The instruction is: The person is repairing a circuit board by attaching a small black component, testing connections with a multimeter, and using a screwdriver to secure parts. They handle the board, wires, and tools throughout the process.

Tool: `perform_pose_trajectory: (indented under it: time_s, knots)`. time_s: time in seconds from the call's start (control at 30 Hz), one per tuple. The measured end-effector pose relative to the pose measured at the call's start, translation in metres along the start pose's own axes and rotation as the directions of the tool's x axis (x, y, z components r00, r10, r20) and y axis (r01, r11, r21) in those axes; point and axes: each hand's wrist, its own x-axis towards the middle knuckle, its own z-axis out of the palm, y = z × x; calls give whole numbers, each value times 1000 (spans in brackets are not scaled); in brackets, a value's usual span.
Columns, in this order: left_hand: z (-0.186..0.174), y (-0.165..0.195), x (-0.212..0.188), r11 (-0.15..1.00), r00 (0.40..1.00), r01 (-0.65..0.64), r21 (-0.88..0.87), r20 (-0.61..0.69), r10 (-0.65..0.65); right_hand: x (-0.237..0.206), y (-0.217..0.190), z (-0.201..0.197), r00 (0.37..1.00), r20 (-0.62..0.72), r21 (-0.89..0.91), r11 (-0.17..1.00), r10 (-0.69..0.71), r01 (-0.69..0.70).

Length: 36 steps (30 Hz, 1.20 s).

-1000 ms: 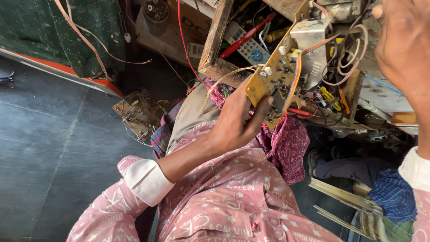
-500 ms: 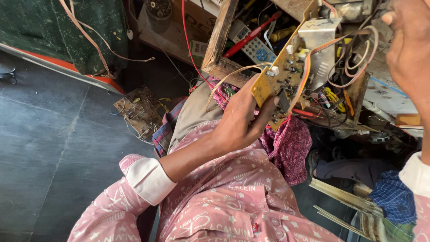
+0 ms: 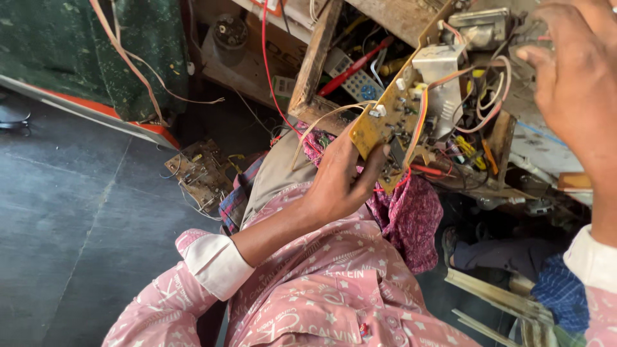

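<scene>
Grey floor [image 3: 71, 212] across the left half, bare and dark. Green cloth [image 3: 83, 58] draped at upper left, orange-edged along its lower border, a pale cord trailing over it. Cluttered wooden crate [image 3: 315, 64] at top centre, stuffed with tools, a red-handled screwdriver [image 3: 357, 64] and a small remote control [image 3: 360, 83] inside. Pink patterned shirt filling the bottom, white cuff turned back on the left sleeve; magenta cloth [image 3: 411, 218] bunched over the lap.

Yellow-brown circuit board [image 3: 398, 115] held up in the centre, tilted, above the lap and in front of the crate, a metal heat sink [image 3: 437, 83] mounted on it and coloured wires [image 3: 488, 103] looping off its right side. Left hand [image 3: 340, 180] clamped on the board's lower edge, thumb on the near face, fingers hidden behind. Right hand [image 3: 578, 83] raised at upper right, grip apart, fingertips by the looping wires; contact not clear. Second, smaller circuit board [image 3: 199, 170] lying on the floor, well left of the held one.
</scene>
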Motion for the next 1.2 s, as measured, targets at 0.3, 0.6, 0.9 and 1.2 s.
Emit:
perform_pose_trajectory:
  time_s: [0.3,0.6,0.9,1.2]
  knots:
    - [8,-18,5,997,998,-68,22,16,68,-17,33,33,996,-37,-125,989,-81,75]
    - [21,5,0,998,999,41,40,20,-42,-31,1,6,998,-56,-18,1000,2,-3]
    - [56,-11,-3,779,898,396,-486,27,-440,-105,-81,11,898,-253,524,831,359,-184]
    - [125,-32,2,835,867,422,-353,-112,-485,-169,-58,98,937,-230,455,880,261,-133]
